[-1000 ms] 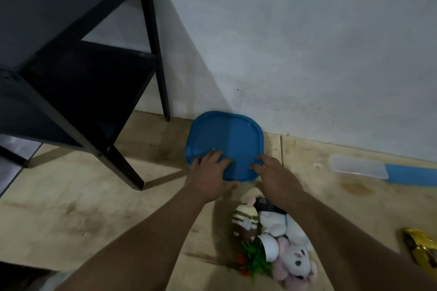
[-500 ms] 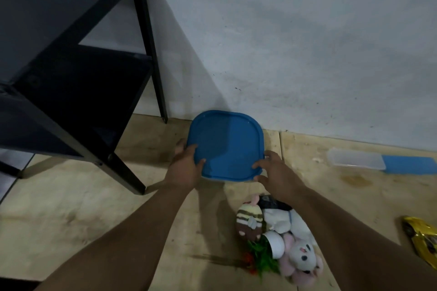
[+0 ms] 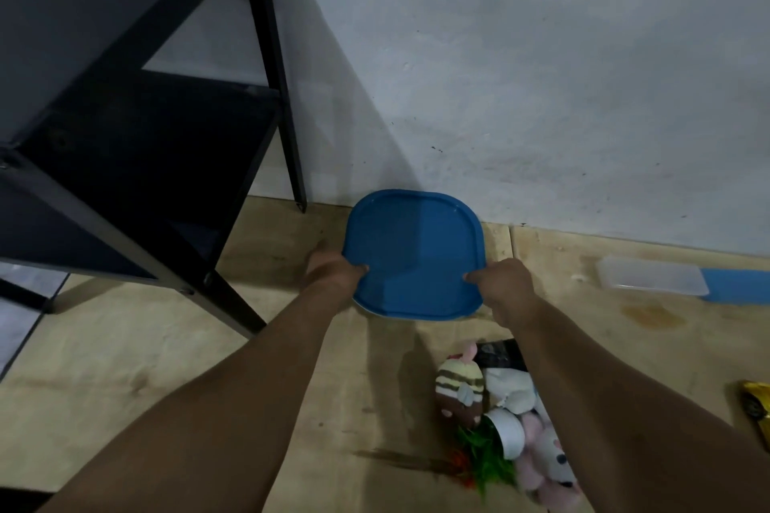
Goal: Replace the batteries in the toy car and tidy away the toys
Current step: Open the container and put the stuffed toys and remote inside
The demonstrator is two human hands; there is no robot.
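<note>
A box with a blue lid [image 3: 414, 252] is near the wall, and both of my hands grip it. My left hand [image 3: 331, 269] holds its left edge with the thumb on the lid. My right hand [image 3: 506, 283] holds its right edge the same way. Below the box lies a heap of soft toys [image 3: 496, 412]: a striped plush, a pink and white bunny, a small white pot with green plastic leaves. A gold toy car [image 3: 756, 408] lies on the floor at the far right edge, partly cut off.
A black shelf unit [image 3: 137, 146] stands at the left, its leg close to my left arm. A clear plastic tray [image 3: 652, 277] and a blue lid [image 3: 735, 285] rest by the wall at the right. The floor is pale wood boards [image 3: 125, 387].
My hands went from resting on top of the lid to gripping the box by its two sides. The box looks slightly raised and nearer to me.
</note>
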